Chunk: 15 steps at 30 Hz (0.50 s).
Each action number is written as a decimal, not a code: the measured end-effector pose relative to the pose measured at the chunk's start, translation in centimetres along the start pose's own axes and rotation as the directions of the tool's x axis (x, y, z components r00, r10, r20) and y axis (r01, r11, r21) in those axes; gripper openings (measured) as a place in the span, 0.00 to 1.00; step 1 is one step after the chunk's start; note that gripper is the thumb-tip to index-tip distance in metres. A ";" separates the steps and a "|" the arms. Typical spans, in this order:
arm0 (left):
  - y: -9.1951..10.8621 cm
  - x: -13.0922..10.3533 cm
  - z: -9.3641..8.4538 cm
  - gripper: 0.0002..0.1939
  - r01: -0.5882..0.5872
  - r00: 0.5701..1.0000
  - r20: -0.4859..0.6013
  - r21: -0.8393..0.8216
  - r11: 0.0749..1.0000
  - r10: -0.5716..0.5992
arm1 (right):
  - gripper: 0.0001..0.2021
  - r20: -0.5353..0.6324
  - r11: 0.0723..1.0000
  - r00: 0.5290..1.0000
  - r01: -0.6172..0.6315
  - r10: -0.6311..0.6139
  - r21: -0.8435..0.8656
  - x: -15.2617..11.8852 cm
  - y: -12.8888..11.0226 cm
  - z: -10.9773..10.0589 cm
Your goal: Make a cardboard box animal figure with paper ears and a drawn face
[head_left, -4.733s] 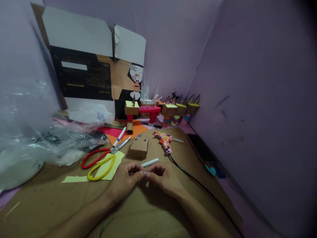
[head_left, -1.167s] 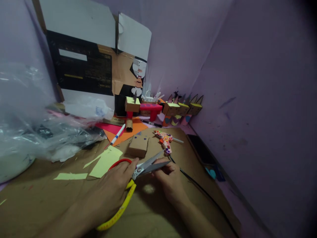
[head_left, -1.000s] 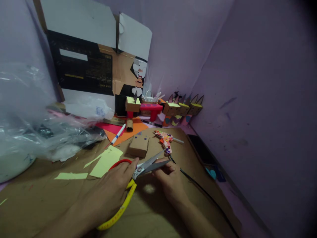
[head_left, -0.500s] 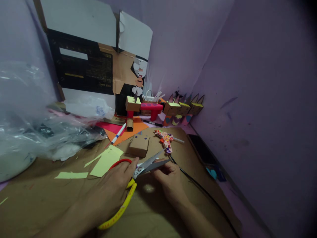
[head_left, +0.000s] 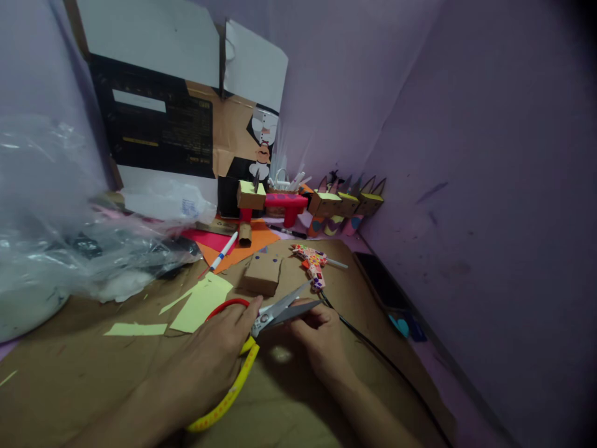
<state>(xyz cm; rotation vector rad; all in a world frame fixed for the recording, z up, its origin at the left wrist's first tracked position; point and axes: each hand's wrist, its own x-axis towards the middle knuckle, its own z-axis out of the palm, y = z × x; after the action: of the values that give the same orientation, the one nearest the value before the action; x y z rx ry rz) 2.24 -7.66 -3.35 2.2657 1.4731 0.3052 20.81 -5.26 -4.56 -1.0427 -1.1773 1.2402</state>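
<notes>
- Your left hand (head_left: 224, 339) is closed around the handles of the scissors (head_left: 262, 319); the red loop shows beyond the hand, the yellow loop below it.
- The scissors lie in front of you at mid-view, their 2 blades parted and pointing right.
- Your right hand (head_left: 321, 339) is curled with thumb and fingers drawn close, beside the blades; you cannot tell from this view whether it grips anything, as its fingertips are partly hidden.
- Just beyond the blades sits a small cardboard box (head_left: 262, 275) bearing 2 dark blue dots.
- To the right of the box lies a patterned glue gun (head_left: 315, 266), its black cable (head_left: 387, 358) running toward you.
- Left of the scissors, pale green paper (head_left: 198, 308) and a separate strip (head_left: 135, 329) rest on the brown cardboard sheet (head_left: 93, 367).
</notes>
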 end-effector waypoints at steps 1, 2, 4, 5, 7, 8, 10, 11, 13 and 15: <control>0.1 0.0 -0.1 0.39 -0.001 1.000 0.002 0.002 1.000 0.001 | 0.03 0.000 1.000 1.000 -0.002 0.002 0.000 0.0 -0.1 0.0; 0.1 0.0 -0.1 0.39 -0.002 1.000 0.006 0.006 1.000 0.002 | 0.03 0.001 1.000 1.000 -0.004 0.004 0.000 0.0 -0.1 0.1; 0.2 -0.1 -0.3 0.39 0.002 1.000 0.018 0.013 1.000 -0.002 | 0.03 -0.003 1.000 1.000 -0.009 0.009 0.001 0.0 -0.2 0.1; 0.2 -0.1 -0.3 0.40 0.001 1.000 0.019 0.014 1.000 -0.002 | 0.03 -0.005 1.000 1.000 -0.013 0.013 0.001 0.0 -0.2 0.1; 0.2 -0.1 -0.4 0.39 0.000 1.000 0.012 0.016 1.000 0.000 | 0.03 -0.006 1.000 1.000 -0.026 0.026 0.002 0.1 -0.2 0.1; 0.2 -0.1 -0.4 0.39 0.000 1.000 0.006 0.018 1.000 0.000 | 0.03 -0.009 1.000 1.000 -0.029 0.030 0.002 0.1 -0.1 0.1; 0.3 0.0 -0.4 0.39 -0.001 1.000 0.010 0.029 1.000 0.000 | 0.03 -0.011 1.000 0.999 -0.031 0.031 -0.001 0.1 0.1 0.0; 0.3 0.0 -0.4 0.38 0.005 1.000 0.016 0.035 0.999 -0.005 | 0.02 -0.010 1.000 1.000 -0.028 0.028 -0.002 0.1 0.1 0.0; 0.5 0.0 -0.5 0.38 0.017 0.999 0.028 0.043 0.999 -0.018 | 0.02 -0.007 1.000 1.000 -0.026 0.026 -0.003 0.1 0.2 0.0; 0.6 0.0 -0.6 0.37 0.020 0.999 0.024 0.044 0.999 -0.021 | 0.02 -0.001 1.000 1.000 -0.029 0.029 -0.003 0.0 0.1 0.0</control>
<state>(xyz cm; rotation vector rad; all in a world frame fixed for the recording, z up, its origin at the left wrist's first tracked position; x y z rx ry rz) 2.47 -7.74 -2.51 2.2790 1.5035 0.2400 20.82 -5.25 -4.69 -1.0662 -1.1673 1.2604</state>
